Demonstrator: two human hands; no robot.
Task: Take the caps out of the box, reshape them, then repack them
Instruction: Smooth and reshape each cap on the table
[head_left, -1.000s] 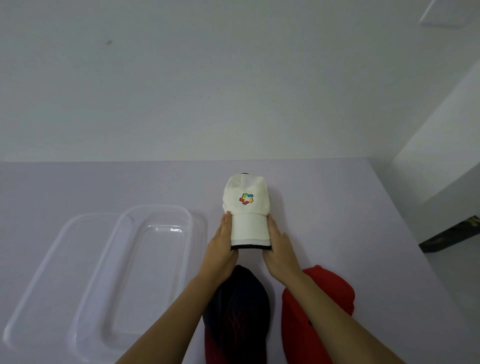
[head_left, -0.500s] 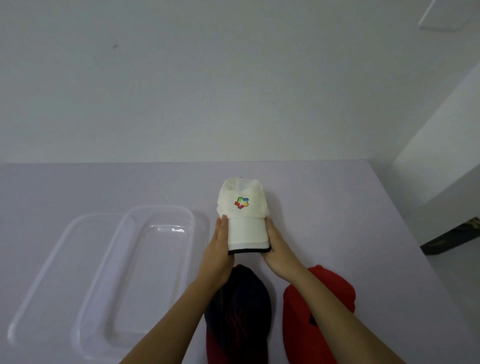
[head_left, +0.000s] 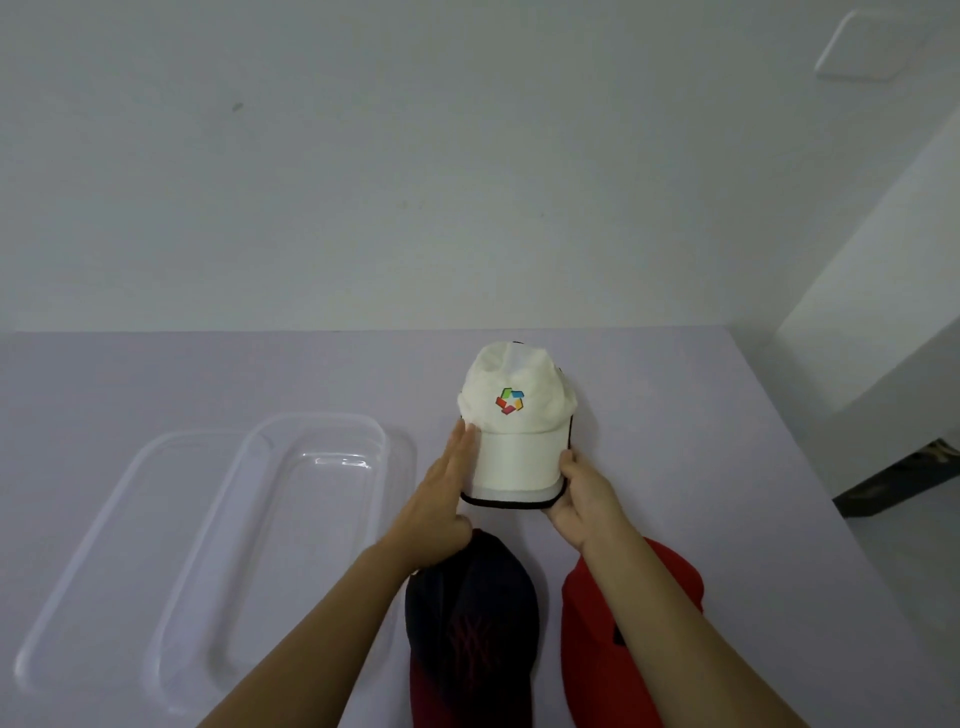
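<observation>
Since half a second ago the white cap (head_left: 517, 415) has slid a little toward 3 o'clock and its crown looks rounder, and the right hand (head_left: 582, 499), which lay flat along the brim, now curls round it. From my remote seat I see the cap sitting upright on the lilac table (head_left: 701, 441), near the middle of the head view, with its coloured logo facing me and its dark-edged brim (head_left: 514, 467) pointing to 6 o'clock. The right hand pinches the brim's front corner at 4 o'clock, thumb on top and fingers tucked beneath. The left hand (head_left: 439, 499) is flat, with straight fingers pressed against the brim's side at 9 o'clock, holding nothing. At 6 o'clock from the white cap lies a dark cap (head_left: 472, 623), partly under the left wrist, and at 5 o'clock a red cap (head_left: 587, 649), partly hidden by the right forearm. Well out at 9 o'clock stands the clear plastic box (head_left: 322, 415), overlapping a second clear piece (head_left: 104, 545) that may be its lid; I cannot tell for sure. A pale wall (head_left: 415, 182) rises at 12 o'clock behind the table.
</observation>
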